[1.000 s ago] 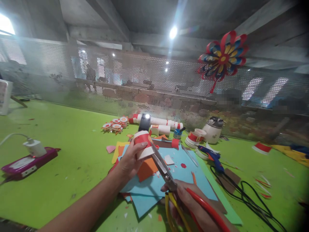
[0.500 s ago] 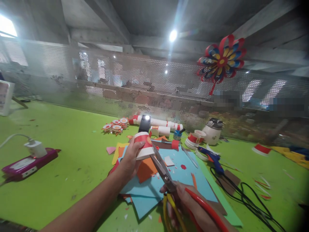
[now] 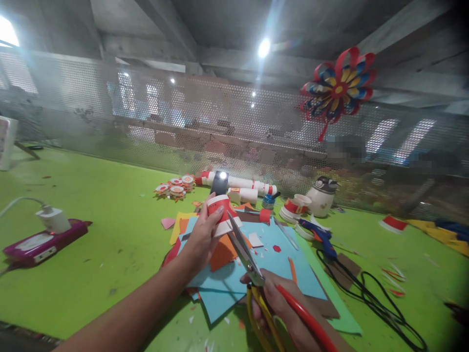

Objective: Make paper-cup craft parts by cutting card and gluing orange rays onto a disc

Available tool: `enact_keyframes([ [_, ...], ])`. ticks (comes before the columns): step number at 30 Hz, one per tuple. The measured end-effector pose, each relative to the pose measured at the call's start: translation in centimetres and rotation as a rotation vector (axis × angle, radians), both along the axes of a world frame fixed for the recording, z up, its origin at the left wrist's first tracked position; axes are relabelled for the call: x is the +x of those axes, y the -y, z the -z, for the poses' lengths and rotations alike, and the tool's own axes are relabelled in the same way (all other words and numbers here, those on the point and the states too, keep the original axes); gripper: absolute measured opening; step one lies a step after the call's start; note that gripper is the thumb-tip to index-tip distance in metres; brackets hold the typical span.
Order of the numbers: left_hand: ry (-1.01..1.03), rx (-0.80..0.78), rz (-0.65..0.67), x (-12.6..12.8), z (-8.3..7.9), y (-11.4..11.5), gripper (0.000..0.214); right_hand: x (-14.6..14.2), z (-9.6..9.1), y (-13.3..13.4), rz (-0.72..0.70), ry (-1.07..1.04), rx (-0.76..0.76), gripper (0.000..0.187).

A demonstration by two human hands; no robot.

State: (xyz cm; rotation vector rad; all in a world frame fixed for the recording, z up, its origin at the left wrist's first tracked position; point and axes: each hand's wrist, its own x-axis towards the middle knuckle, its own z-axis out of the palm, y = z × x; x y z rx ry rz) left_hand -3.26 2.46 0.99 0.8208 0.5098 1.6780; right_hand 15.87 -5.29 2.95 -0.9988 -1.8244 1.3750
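My left hand (image 3: 204,231) is closed around a red-and-white paper cup (image 3: 223,226), tilted on its side above the papers. My right hand (image 3: 280,299) grips a pair of scissors (image 3: 249,261) with yellow and red on the handles. The scissor blades are parted at the cup's edge, one in front of its wall. Whether the blades touch the cup all along is hard to make out. Beneath both hands lie light blue paper sheets (image 3: 212,304) and an orange piece (image 3: 222,255).
To the right lie a blue glue gun (image 3: 325,239) and its black cord (image 3: 381,298). Behind the papers are cut cups (image 3: 293,208), a white-and-red tube (image 3: 252,185) and small paper flowers (image 3: 176,189). A purple power strip (image 3: 44,244) sits left. A paper flower (image 3: 339,89) hangs from above.
My left hand has turned the cup slightly and shifted it a little right and up. The scissor blades are now wider apart at its edge.
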Motion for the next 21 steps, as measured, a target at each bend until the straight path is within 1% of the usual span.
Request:
enact_keyframes([
  [3, 0.038, 0.004, 0.014, 0.0, -0.2, 0.3, 0.049, -0.5, 1.1, -0.3, 0.004, 0.026, -0.032, 0.047],
  [5, 0.061, 0.000, 0.022, 0.0, -0.2, 0.5, 0.051, -0.6, 1.9, -0.7, 0.014, 0.030, -0.018, 0.048],
  [7, 0.079, -0.012, 0.023, 0.0, -0.3, 0.7, 0.054, -0.6, 2.3, -1.0, 0.001, 0.057, 0.008, 0.048],
  [12, 0.124, -0.016, 0.021, 0.2, -0.4, 0.7, 0.058, -0.3, 2.3, -1.4, -0.009, 0.129, 0.105, 0.050],
  [15, 0.148, -0.014, 0.018, 0.3, -0.4, 0.8, 0.055, -0.4, 2.4, -1.6, -0.003, 0.170, 0.197, 0.056],
  [17, 0.154, -0.021, 0.019, 0.3, -0.3, 0.8, 0.054, -0.5, 2.4, -1.6, 0.001, 0.188, 0.224, 0.059],
  [21, 0.163, -0.020, 0.015, 0.4, -0.2, 0.8, 0.052, -0.6, 2.3, -1.6, 0.012, 0.212, 0.265, 0.056],
])
